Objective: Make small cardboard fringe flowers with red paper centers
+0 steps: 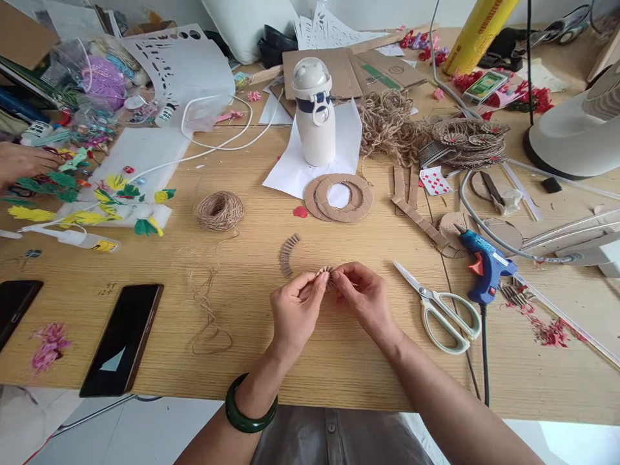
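Observation:
Between my two hands is a small piece of ridged brown cardboard (327, 274), curled up and mostly covered by the fingers. My left hand (299, 307) pinches its left side, and my right hand (364, 298) grips the right side with thumb and fingertips. Just beyond the left fingers lies a curved strip of corrugated cardboard (289, 254). White-handled scissors (443, 310) rest to the right of my right hand, blades slightly apart. Farther off sit two overlapping cardboard rings (343, 197) and a red scrap (300, 212).
A blue glue gun (488, 265) with its cord stands at right. Jute twine (220, 211) lies left, its loose end trailing forward. A white bottle (314, 116) stands behind the rings. Two phones (123, 339) lie front left. A co-worker's hand (29, 165) is among yellow-green paper flowers (116, 194).

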The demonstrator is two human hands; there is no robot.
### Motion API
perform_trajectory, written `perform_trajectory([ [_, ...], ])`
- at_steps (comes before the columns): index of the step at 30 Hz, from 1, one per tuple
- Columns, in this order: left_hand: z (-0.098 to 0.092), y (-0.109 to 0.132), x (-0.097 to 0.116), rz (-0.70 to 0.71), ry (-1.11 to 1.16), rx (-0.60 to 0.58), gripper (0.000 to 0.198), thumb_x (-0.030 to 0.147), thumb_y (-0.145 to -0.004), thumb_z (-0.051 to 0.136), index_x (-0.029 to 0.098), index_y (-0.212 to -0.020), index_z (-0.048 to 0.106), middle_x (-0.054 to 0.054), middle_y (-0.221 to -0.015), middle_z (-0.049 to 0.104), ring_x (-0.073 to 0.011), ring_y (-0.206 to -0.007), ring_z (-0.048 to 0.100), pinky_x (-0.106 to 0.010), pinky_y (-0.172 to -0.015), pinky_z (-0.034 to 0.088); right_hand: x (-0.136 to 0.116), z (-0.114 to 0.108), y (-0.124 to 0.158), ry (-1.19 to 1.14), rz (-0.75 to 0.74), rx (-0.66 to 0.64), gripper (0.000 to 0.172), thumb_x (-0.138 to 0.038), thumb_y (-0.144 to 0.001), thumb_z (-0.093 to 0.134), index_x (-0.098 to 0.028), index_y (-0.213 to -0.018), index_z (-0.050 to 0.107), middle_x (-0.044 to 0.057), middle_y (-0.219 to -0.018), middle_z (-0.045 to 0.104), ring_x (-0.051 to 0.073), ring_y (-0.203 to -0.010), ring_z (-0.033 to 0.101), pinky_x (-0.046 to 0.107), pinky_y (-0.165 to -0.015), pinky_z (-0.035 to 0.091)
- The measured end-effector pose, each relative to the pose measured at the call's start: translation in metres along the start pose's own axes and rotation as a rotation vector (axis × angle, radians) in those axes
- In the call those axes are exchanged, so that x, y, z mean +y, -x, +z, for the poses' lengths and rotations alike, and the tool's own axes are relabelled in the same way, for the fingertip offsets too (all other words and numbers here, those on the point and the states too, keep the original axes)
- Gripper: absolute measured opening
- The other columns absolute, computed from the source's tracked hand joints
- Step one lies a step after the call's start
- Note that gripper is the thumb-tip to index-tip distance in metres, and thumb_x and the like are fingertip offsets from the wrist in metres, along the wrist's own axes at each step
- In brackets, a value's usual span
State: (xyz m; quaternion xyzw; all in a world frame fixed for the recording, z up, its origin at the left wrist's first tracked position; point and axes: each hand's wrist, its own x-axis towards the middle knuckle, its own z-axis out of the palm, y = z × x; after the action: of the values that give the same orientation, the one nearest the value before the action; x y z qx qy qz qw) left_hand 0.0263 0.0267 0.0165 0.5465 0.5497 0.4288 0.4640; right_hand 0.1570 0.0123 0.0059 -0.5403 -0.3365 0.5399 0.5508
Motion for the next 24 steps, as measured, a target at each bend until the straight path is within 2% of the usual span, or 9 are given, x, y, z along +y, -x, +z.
perform_trajectory([
  [4,0.001,-0.001,0.001,-0.111,0.145,-0.066,0.034,0.044,-0.084,0.069,0.015,-0.1,0.078,-0.01,-0.1,0.079,-0.0234,-0.093,0.074,-0.029,-0.08,0.059,0.002,-0.002,-0.001,-0.012,-0.017,0.04,0.032,-0.047,-0.076,0.078,-0.017,-0.073,0.067,-0.002,-0.059,0.063,0.009,-0.046,0.053,0.02,-0.042,0.047],
  [7,0.003,0.0,0.001,-0.212,0.356,-0.082,0.049,0.054,-0.09,0.058,0.013,-0.111,0.075,-0.014,-0.108,0.076,-0.0276,-0.1,0.072,-0.035,-0.081,0.061,0.003,-0.002,-0.001,-0.06,-0.01,0.066,0.032,-0.048,-0.079,0.075,-0.017,-0.074,0.067,-0.003,-0.055,0.061,0.01,-0.045,0.054,0.022,-0.044,0.049],
  [9,0.004,0.001,0.0,-0.214,0.403,-0.072,0.047,0.054,-0.089,0.06,0.013,-0.105,0.077,-0.014,-0.102,0.077,-0.0274,-0.095,0.073,-0.037,-0.08,0.061,0.003,-0.001,-0.001,-0.1,0.002,0.064,0.032,-0.048,-0.079,0.076,-0.017,-0.076,0.067,-0.002,-0.056,0.063,0.011,-0.047,0.057,0.023,-0.047,0.051],
  [13,0.009,0.001,-0.006,-0.139,0.273,0.015,0.028,0.042,-0.081,0.074,0.016,-0.091,0.079,-0.007,-0.093,0.079,-0.0221,-0.089,0.073,-0.03,-0.082,0.058,0.003,0.002,0.001,-0.129,0.017,-0.035,0.033,-0.048,-0.079,0.076,-0.016,-0.075,0.068,0.0,-0.06,0.067,0.012,-0.053,0.062,0.025,-0.055,0.055],
  [16,0.008,-0.001,-0.009,-0.109,0.196,0.044,0.026,0.041,-0.084,0.07,0.016,-0.081,0.078,-0.005,-0.085,0.078,-0.0191,-0.084,0.071,-0.026,-0.077,0.057,0.002,0.003,0.001,-0.083,0.008,-0.092,0.036,-0.05,-0.079,0.074,-0.016,-0.07,0.067,0.0,-0.062,0.066,0.011,-0.052,0.06,0.022,-0.051,0.053],
  [19,0.004,-0.002,-0.01,-0.078,0.096,0.052,0.027,0.039,-0.084,0.069,0.016,-0.072,0.075,-0.003,-0.074,0.075,-0.017,-0.076,0.069,-0.023,-0.071,0.055,0.001,0.001,0.0,-0.024,-0.011,-0.044,0.037,-0.05,-0.084,0.068,-0.016,-0.071,0.067,0.0,-0.061,0.064,0.009,-0.05,0.056,0.021,-0.048,0.049],
  [21,0.002,-0.001,-0.011,-0.079,0.068,0.037,0.027,0.038,-0.085,0.068,0.016,-0.071,0.074,-0.002,-0.072,0.074,-0.0163,-0.074,0.067,-0.023,-0.068,0.055,0.0,-0.001,-0.002,-0.004,-0.029,-0.002,0.035,-0.048,-0.087,0.066,-0.016,-0.072,0.066,-0.001,-0.061,0.063,0.008,-0.05,0.054,0.02,-0.048,0.047],
  [24,0.001,-0.001,-0.014,-0.126,0.098,-0.065,0.026,0.039,-0.084,0.07,0.016,-0.076,0.077,-0.002,-0.074,0.075,-0.0168,-0.074,0.067,-0.024,-0.069,0.055,0.001,-0.003,-0.004,0.003,-0.028,0.001,0.031,-0.046,-0.084,0.07,-0.017,-0.075,0.066,-0.002,-0.061,0.061,0.008,-0.049,0.052,0.019,-0.046,0.044],
])
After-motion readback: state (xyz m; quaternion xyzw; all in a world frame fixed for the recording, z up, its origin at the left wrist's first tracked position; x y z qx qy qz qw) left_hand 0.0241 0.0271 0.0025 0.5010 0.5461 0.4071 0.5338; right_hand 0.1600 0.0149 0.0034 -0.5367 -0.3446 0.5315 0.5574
